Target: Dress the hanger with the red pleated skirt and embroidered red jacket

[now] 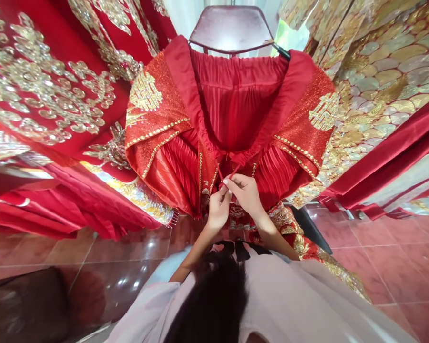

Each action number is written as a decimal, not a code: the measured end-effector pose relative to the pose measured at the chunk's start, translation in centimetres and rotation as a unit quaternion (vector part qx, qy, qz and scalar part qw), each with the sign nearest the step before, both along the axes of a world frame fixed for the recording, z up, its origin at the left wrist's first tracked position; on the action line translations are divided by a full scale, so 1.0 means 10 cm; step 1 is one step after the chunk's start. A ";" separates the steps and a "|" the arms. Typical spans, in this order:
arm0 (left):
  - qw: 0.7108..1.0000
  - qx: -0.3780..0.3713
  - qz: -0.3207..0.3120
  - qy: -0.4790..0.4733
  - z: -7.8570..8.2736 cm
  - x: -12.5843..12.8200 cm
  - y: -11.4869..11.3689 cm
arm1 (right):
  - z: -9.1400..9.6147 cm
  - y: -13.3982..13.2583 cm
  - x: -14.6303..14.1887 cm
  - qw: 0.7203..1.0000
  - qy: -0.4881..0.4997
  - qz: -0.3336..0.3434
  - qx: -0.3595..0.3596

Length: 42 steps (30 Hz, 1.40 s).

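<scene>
A red pleated skirt (232, 100) with a gathered waistband hangs spread on a hanger (281, 51). Gold embroidered emblems and beaded edging decorate its glittery panels. From the front of the waistband come two thin red drawstrings (219, 169), meeting between my fingers. My left hand (219, 205) pinches the cord from below. Against it, my right hand (243, 191) pinches too, its thumb and fingertips close to the left ones. Whether the strings are knotted is hidden by the fingers.
Red garments with crystal beading (57, 85) crowd the left side. A gold scale-patterned garment (385, 81) hangs on the right. Behind the skirt stands a dark glossy chair back (232, 28). Reddish tiles (124, 257) cover the floor, with a dark object (24, 305) at lower left.
</scene>
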<state>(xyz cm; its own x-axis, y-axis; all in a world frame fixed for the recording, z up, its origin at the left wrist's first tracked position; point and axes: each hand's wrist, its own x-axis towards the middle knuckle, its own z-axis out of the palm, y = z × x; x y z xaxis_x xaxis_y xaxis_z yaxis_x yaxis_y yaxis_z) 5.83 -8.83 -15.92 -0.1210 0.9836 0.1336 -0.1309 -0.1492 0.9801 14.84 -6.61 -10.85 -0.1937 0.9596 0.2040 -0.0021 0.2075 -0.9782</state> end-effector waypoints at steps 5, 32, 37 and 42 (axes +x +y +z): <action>0.997 -0.002 0.051 -0.061 0.03 -0.20 -0.01 | -0.06 -0.08 -0.05 0.998 -0.013 -0.056 0.037; 0.966 0.017 0.185 -0.180 0.31 -0.42 0.27 | -0.07 -0.10 -0.06 0.987 -0.110 -0.071 0.089; 0.895 0.132 0.426 -0.021 0.26 -0.81 0.41 | 0.02 -0.19 -0.04 0.989 -0.107 -0.052 0.088; 0.855 0.084 0.509 0.059 0.20 -1.30 0.35 | 0.03 -0.21 0.04 0.991 -0.080 -0.076 0.074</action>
